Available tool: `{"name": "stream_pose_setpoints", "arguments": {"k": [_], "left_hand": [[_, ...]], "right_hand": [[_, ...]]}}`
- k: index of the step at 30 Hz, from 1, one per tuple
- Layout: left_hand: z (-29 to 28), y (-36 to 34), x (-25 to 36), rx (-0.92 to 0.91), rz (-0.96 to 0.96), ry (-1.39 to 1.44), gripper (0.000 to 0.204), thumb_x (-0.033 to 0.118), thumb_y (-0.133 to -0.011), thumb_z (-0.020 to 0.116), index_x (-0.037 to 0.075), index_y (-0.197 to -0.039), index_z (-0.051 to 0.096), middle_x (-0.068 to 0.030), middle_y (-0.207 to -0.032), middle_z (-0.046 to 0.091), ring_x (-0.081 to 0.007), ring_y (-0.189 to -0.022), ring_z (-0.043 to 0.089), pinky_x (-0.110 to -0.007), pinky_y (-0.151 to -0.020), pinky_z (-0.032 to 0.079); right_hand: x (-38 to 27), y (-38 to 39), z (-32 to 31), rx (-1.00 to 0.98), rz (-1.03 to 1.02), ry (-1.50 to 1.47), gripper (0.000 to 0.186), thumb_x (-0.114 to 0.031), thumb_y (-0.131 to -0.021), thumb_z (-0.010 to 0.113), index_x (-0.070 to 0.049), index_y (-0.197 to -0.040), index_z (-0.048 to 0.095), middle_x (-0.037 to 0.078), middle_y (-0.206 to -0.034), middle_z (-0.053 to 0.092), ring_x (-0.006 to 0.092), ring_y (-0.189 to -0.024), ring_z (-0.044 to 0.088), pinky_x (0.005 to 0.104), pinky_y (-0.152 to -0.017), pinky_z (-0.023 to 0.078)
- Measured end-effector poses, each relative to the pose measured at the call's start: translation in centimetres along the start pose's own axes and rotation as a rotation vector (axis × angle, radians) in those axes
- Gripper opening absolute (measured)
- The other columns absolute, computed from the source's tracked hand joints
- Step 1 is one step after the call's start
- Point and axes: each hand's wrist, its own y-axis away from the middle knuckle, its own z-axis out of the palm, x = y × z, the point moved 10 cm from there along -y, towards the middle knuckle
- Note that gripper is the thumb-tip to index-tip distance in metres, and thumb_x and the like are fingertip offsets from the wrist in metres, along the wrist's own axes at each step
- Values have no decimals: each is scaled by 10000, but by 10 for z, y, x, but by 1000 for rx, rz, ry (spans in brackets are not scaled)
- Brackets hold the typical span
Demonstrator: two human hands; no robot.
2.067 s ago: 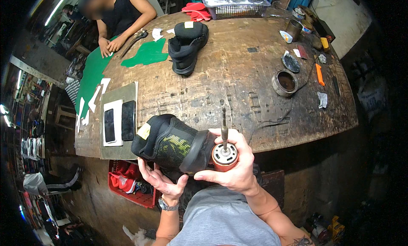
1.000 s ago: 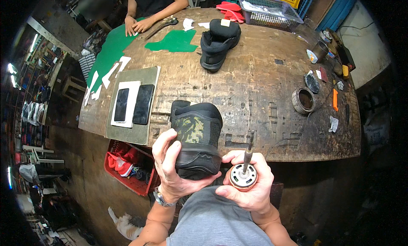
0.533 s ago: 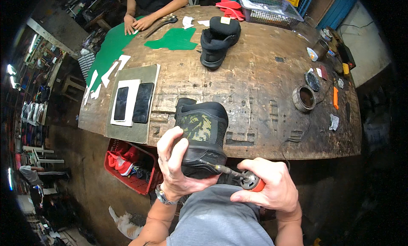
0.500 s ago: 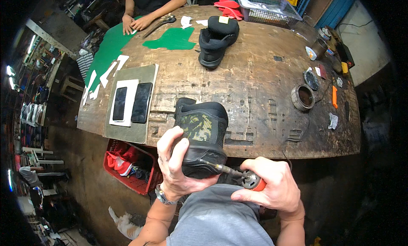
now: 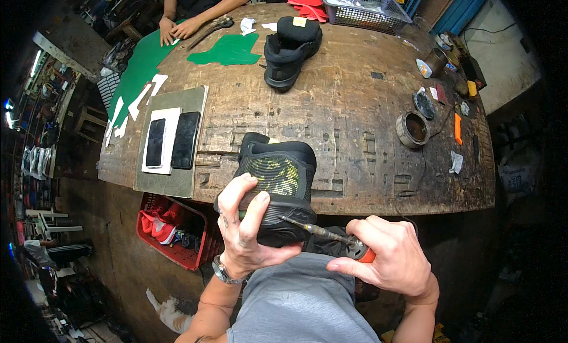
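Held shoe (image 5: 278, 174): one, at near edge of worktop (image 5: 355, 94), above person's lap. Second shoe (image 5: 286, 66): one, also black, farther back on worktop. Rotary tool (image 5: 360, 249): one, reddish body, slim bit. Phones (image 5: 186, 140): two, side by side over greenish folder (image 5: 192, 112). Open tin (image 5: 408, 131): one. Held shoe's look: black, side mesh patterned yellow-green, thick ridged sole facing person. Hands: left hand (image 5: 242, 236) grasping shoe around sole; right hand (image 5: 395, 257) clenched round tool, bit tip at sole, contact unclear.

Tabletop (image 5: 343, 115) moderately bright | floor (image 5: 112, 248) dim | tube light (image 5: 36, 63) glaring at left | edges bowed, corners black
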Motion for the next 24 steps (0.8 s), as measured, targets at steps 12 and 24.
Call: {"name": "stream_pose_setpoints", "arguments": {"k": [12, 24], "left_hand": [[2, -4, 4, -15, 22, 37, 957, 306, -542, 939, 117, -1387, 529, -235, -1351, 517, -442, -1219, 552, -563, -998, 509], [43, -8, 16, -83, 176, -123, 820, 476, -706, 773, 31, -1368, 582, -203, -1363, 587, -410, -1285, 549, -680, -1115, 362]], "right_hand": [[-3, 2, -5, 5, -33, 44, 542, -525, -799, 839, -26, -920, 666, 80, -695, 590, 248, -585, 636, 377, -541, 510], [36, 16, 26, -4, 96, -222, 677, -595, -697, 869, 14, -909, 662, 117, -659, 563, 261, -573, 567, 352, -589, 452]]}}
